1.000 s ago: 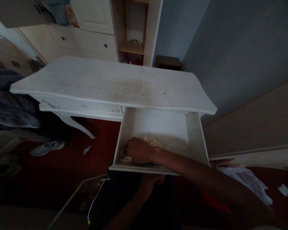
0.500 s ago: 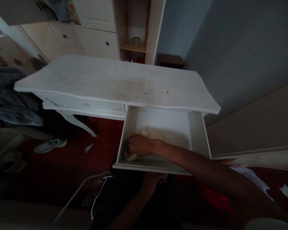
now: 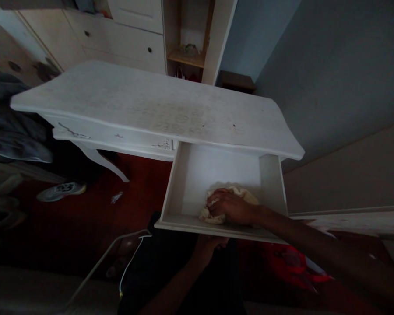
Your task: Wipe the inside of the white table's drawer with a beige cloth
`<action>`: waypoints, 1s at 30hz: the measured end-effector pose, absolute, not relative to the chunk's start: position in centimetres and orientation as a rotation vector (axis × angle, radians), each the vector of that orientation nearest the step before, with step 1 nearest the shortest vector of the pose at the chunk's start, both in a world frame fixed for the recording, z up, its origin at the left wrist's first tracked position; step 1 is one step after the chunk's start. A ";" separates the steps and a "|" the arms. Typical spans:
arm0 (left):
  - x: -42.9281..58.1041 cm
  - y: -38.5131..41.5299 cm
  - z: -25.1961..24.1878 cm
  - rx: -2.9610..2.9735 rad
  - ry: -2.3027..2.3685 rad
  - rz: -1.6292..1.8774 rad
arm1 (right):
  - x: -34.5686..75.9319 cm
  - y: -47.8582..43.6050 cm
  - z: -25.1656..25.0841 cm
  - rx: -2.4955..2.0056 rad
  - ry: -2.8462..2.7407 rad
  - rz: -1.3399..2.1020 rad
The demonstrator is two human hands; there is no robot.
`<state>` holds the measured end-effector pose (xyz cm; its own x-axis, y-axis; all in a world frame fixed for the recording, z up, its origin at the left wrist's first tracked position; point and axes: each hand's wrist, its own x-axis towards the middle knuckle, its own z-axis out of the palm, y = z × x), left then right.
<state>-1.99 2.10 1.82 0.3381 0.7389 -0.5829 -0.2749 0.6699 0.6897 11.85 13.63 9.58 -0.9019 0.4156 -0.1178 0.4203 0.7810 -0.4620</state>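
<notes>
A white drawer [image 3: 272, 179] is pulled out from the right half of a white desk [image 3: 118, 94] with a stained top. Inside it, my right hand [image 3: 231, 206] is closed on a bunched cream cloth [image 3: 213, 217], pressed against the drawer's floor near the front panel. The cloth spreads out a little behind the knuckles. My left hand [image 3: 210, 248] is below the drawer's front edge, close under it and above my dark-clothed lap. Its fingers are partly hidden by the front panel and by shadow, so its grip cannot be made out.
A white cabinet [image 3: 124, 48] with an open section stands behind the desk. Grey walls rise at the right. On the red floor lie a shoe [image 3: 61, 191] and a red bag [image 3: 289, 264]. A thin white cable [image 3: 131, 260] hangs beside my legs. Dark clothing [image 3: 15, 118] is piled at the left.
My right hand has slid the cloth rightward along the drawer floor, from the left front corner to about the middle. My left hand stays under the front edge. The view has shifted slightly.
</notes>
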 end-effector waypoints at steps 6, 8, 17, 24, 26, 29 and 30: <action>-2.2 1.9 1.7 0.549 1.065 0.674 | 17.3 12.0 9.1 0.927 2.832 -0.968; -2.3 2.0 1.8 0.566 1.066 0.656 | 18.4 11.9 9.3 0.957 2.774 -0.968; -2.5 1.9 0.9 0.619 1.047 0.661 | 20.3 10.8 12.4 1.051 2.479 -0.652; -2.9 2.0 0.9 0.606 1.048 0.634 | 21.5 11.5 13.0 1.153 2.168 -0.506; -3.0 2.1 0.9 0.610 1.052 0.627 | 21.3 11.6 12.9 1.142 2.180 -0.460; -3.1 2.1 1.1 0.616 1.048 0.615 | 20.7 11.2 12.8 1.195 2.243 -0.323; -3.1 2.1 1.2 0.617 1.047 0.614 | 20.4 11.1 12.8 1.234 2.261 -0.266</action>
